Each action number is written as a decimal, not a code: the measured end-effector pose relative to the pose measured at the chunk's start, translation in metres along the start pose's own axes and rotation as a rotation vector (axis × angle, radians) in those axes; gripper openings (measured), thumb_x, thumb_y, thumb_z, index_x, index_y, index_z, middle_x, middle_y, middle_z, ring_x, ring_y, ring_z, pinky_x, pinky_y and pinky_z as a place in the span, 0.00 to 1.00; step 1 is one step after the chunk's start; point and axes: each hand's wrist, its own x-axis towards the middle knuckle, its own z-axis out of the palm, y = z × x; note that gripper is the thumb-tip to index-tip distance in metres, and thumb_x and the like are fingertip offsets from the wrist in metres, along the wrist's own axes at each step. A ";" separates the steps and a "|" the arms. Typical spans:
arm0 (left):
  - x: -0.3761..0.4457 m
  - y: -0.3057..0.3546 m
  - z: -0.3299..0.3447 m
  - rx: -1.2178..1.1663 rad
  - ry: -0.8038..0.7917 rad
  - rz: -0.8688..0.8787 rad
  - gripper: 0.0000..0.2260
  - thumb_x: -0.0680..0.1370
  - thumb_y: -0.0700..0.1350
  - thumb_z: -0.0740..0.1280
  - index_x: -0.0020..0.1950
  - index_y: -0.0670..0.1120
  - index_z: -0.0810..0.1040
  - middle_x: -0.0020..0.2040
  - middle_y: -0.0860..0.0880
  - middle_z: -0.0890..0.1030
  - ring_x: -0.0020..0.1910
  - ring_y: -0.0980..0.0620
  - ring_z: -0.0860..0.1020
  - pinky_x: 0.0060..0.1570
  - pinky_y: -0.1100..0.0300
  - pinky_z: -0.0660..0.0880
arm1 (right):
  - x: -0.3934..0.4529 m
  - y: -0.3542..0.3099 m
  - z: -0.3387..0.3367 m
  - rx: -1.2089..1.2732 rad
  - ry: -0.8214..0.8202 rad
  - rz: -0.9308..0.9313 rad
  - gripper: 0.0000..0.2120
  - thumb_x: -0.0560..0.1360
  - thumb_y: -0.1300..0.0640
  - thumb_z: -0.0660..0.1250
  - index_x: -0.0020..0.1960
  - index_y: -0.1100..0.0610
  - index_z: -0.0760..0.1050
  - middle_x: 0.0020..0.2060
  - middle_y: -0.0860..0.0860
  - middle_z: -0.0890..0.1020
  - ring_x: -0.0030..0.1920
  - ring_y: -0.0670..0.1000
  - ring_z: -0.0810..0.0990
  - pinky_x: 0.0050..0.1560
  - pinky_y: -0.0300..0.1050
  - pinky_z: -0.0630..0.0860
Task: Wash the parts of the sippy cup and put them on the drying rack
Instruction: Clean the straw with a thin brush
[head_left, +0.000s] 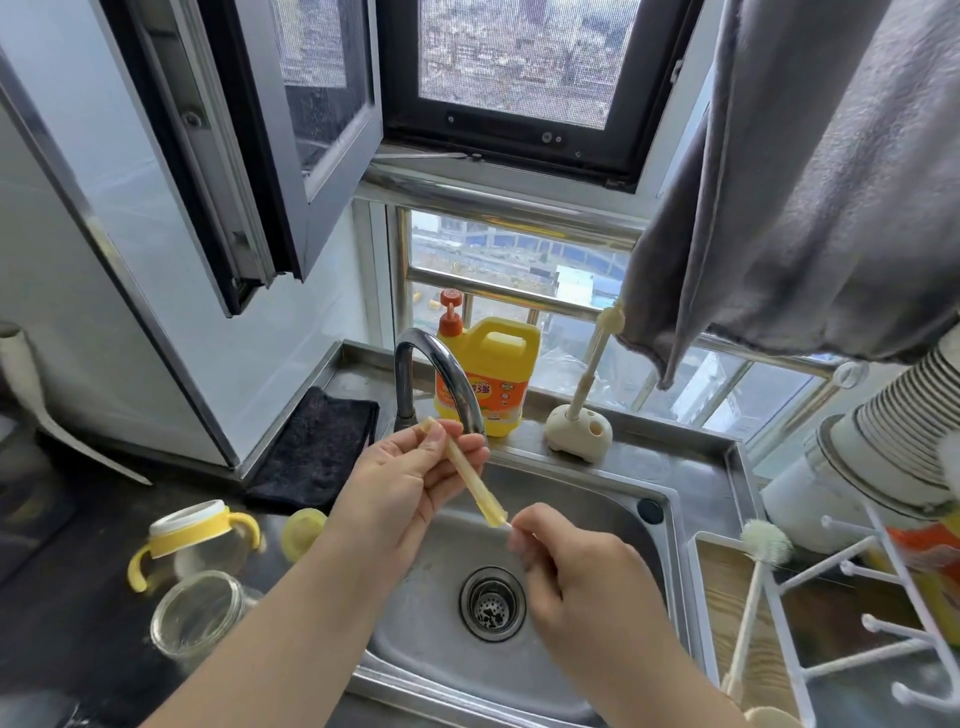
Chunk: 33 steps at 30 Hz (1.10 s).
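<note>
The left hand (410, 480) gripped a yellowish straw (465, 475) slantwise over the steel sink (582, 499), fingers curled round its upper half, while the right hand (576, 577) pinched something thin and white at the straw's lower end (too small to identify). On the dark counter (78, 623) to the left stood the yellow-handled cup lid (195, 535), a clear cup body (200, 616) and a small yellow cap (303, 532); the white drying rack (852, 566) stood to the sink's right.

Head camera looks down, close over the sink (597, 499).
</note>
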 end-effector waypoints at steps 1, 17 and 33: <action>-0.001 -0.001 0.001 -0.004 0.001 0.002 0.09 0.81 0.37 0.58 0.46 0.36 0.75 0.33 0.43 0.83 0.33 0.50 0.83 0.34 0.61 0.81 | 0.002 -0.002 -0.001 0.146 -0.054 0.048 0.08 0.76 0.52 0.60 0.38 0.50 0.71 0.21 0.45 0.68 0.23 0.47 0.66 0.25 0.41 0.61; -0.002 -0.005 0.001 0.079 0.019 0.135 0.12 0.66 0.42 0.69 0.44 0.36 0.75 0.33 0.44 0.83 0.32 0.51 0.82 0.36 0.61 0.81 | -0.001 0.000 0.005 0.615 -0.084 0.325 0.11 0.80 0.54 0.60 0.39 0.54 0.72 0.24 0.45 0.69 0.24 0.44 0.66 0.27 0.34 0.61; -0.001 -0.011 -0.001 0.034 -0.047 0.073 0.11 0.68 0.40 0.66 0.48 0.36 0.76 0.33 0.44 0.82 0.33 0.50 0.82 0.38 0.58 0.82 | -0.003 0.010 0.016 0.891 -0.182 0.312 0.09 0.78 0.55 0.59 0.42 0.53 0.75 0.21 0.44 0.62 0.23 0.45 0.59 0.24 0.35 0.57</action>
